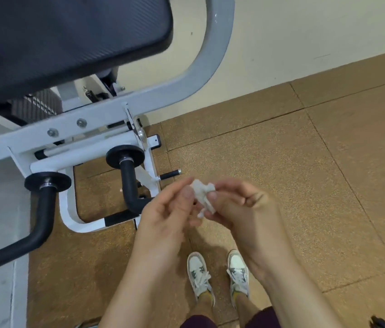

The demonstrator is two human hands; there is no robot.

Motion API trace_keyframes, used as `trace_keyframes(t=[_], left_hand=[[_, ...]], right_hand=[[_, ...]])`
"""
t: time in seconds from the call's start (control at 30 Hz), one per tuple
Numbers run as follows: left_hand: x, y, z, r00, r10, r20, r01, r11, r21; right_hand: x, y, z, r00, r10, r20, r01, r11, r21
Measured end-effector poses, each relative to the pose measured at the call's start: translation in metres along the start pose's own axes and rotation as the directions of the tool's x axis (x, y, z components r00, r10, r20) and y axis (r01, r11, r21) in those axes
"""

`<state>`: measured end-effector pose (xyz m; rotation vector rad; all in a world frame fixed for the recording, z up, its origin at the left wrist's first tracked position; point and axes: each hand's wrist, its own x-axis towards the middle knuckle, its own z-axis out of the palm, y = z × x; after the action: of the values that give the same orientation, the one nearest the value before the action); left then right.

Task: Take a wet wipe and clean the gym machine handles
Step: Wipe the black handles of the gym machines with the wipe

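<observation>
Wipe (203, 197) first: it is a small, crumpled white wad held up between both your hands, above the brown floor (281, 162) and just right of the machine's handles, touching neither of them. Your left hand (168, 209) pinches its left side between thumb and forefinger. Your right hand (241, 207) pinches the other side with the thumb on top and the remaining fingers folded toward the palm. How much of the wipe is tucked inside those grips cannot be made out.

Two black bent handles stick out from disc collars on the white frame (92, 119). The nearer handle (129, 185) has its lower bend hidden behind your left hand. The farther handle (40, 214) runs off the left edge. A short black peg (169, 174) juts out just above your fingertips.

The black pad (68, 43) is cut off by the top and left edges. Your white shoes (198, 275) show between your forearms, the right one partly covered. A dark object in the bottom right corner is too cropped to identify.
</observation>
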<state>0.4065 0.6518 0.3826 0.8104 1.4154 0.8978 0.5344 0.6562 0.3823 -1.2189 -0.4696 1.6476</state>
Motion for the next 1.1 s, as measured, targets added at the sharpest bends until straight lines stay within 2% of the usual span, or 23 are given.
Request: trace_keyframes(t=[0.07, 0.2, 0.27, 0.33, 0.43, 0.53, 0.6, 0.67, 0.73, 0.8, 0.93, 1.1], left_hand=[[-0.011, 0.019, -0.001, 1.000, 0.013, -0.018, -0.015, 0.997, -0.075], [-0.032, 0.059, -0.012, 0.978, 0.149, -0.148, -0.150, 0.989, 0.003], [-0.042, 0.081, -0.021, 0.973, 0.164, -0.164, -0.176, 0.982, -0.064], [-0.050, 0.098, -0.027, 0.983, 0.143, -0.114, -0.163, 0.968, -0.191], [-0.060, 0.116, -0.025, 0.994, 0.108, 0.033, -0.081, 0.884, -0.461], [-0.062, 0.130, -0.003, 0.978, 0.116, 0.173, 0.002, 0.826, -0.564], [-0.057, 0.138, 0.019, 0.964, 0.126, 0.236, 0.024, 0.837, -0.547], [-0.050, 0.146, 0.045, 0.946, 0.171, 0.275, -0.016, 0.873, -0.487], [-0.042, 0.151, 0.079, 0.926, 0.231, 0.297, -0.102, 0.913, -0.394], [-0.034, 0.156, 0.119, 0.923, 0.246, 0.297, -0.141, 0.933, -0.332], [-0.020, 0.165, 0.215, 0.900, 0.215, 0.380, -0.116, 0.957, -0.266], [-0.008, 0.179, 0.342, 0.864, 0.184, 0.468, -0.091, 0.972, -0.215]], right_hand=[[-0.015, -0.012, 0.014, 0.997, -0.016, 0.070, 0.019, 0.999, -0.046], [-0.041, -0.042, 0.039, 0.988, -0.047, 0.149, 0.080, 0.972, -0.222], [-0.055, -0.059, 0.047, 0.977, -0.112, 0.179, 0.173, 0.912, -0.372], [-0.066, -0.076, 0.052, 0.964, -0.212, 0.163, 0.264, 0.849, -0.458], [-0.079, -0.097, 0.054, 0.949, -0.297, 0.102, 0.314, 0.880, -0.357], [-0.089, -0.115, 0.048, 0.960, -0.261, 0.106, 0.276, 0.946, -0.173], [-0.093, -0.129, 0.034, 0.957, -0.263, 0.120, 0.283, 0.939, -0.193], [-0.093, -0.145, 0.010, 0.953, -0.282, 0.107, 0.302, 0.886, -0.352], [-0.094, -0.165, -0.018, 0.951, -0.302, 0.064, 0.287, 0.790, -0.541], [-0.094, -0.188, -0.048, 0.944, -0.330, 0.030, 0.275, 0.730, -0.626], [-0.087, -0.244, -0.120, 0.951, -0.301, 0.069, 0.296, 0.823, -0.486], [-0.074, -0.311, -0.217, 0.953, -0.301, 0.032, 0.299, 0.919, -0.258]])
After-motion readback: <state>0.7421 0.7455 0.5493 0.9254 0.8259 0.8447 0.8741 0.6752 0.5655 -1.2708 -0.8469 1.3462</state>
